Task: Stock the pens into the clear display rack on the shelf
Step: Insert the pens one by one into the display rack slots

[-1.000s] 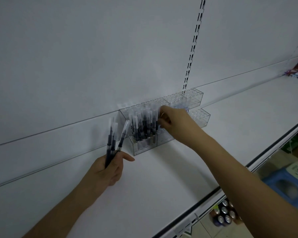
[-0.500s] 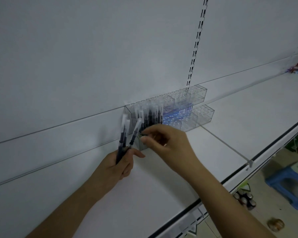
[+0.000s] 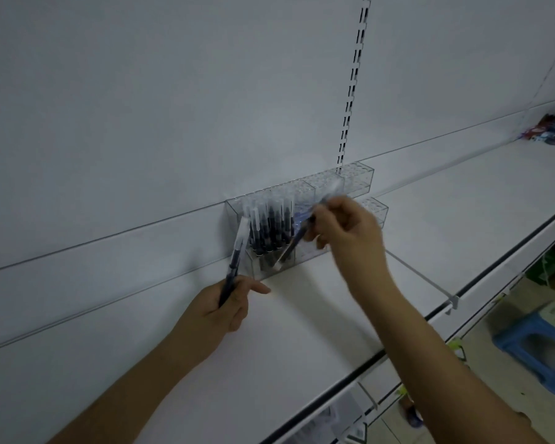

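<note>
The clear display rack [image 3: 302,213] stands on the white shelf [image 3: 302,315] against the back panel, below the slotted upright [image 3: 353,81]. It has two stepped tiers of small round sockets; the upper tier runs toward the right, the lower tier sits in front of it. The left end of the rack holds a group of dark pens with clear caps [image 3: 269,229], standing upright in the sockets. The sockets to the right of that group appear unfilled. The left hand [image 3: 218,312] rests near the front-left corner of the rack and grips a pen [image 3: 234,264] by its dark lower barrel, with the clear cap pointing up beside the left end of the rack; whether it holds more than one pen cannot be told. The right hand [image 3: 346,232] is raised in front of the middle of the rack with curled fingers pinching a second pen [image 3: 292,248], which is tilted, its pale end low against the front face of the rack. This hand is blurred. On the floor beyond the shelf's front edge stands a blue stool [image 3: 539,350].
</note>
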Demonstrator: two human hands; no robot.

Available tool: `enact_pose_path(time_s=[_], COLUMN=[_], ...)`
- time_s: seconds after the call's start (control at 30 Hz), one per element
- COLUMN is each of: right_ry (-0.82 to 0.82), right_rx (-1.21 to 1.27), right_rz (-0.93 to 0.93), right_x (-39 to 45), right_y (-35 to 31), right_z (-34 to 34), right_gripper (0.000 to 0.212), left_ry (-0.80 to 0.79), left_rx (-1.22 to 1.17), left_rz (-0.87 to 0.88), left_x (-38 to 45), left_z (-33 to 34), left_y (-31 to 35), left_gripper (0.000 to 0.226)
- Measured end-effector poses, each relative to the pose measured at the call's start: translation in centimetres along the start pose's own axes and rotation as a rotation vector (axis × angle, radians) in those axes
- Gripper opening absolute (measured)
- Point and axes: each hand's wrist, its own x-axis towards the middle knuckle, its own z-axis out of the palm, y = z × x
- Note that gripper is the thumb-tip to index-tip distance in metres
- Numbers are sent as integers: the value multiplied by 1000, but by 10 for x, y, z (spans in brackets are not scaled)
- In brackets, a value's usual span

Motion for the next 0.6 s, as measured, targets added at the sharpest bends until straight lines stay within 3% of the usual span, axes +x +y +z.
enact_pose_path(time_s=[0.07, 0.17, 0.6], right_ry=[105, 100, -361], right_rx=[-91, -249, -840], right_rz=[-60, -100, -199], right_x=[13, 24, 49], right_y=[-3, -3, 22], right_z=[-17, -26, -5], right_gripper=[9, 9, 7], left_ry=[38, 86, 79], left_rx=[-68, -107, -74], left_rz=[-19, -59, -86], left_x=[2, 4, 16], left_z=[2, 6, 32], left_y=[2, 7, 5], left_gripper=[41, 36, 37])
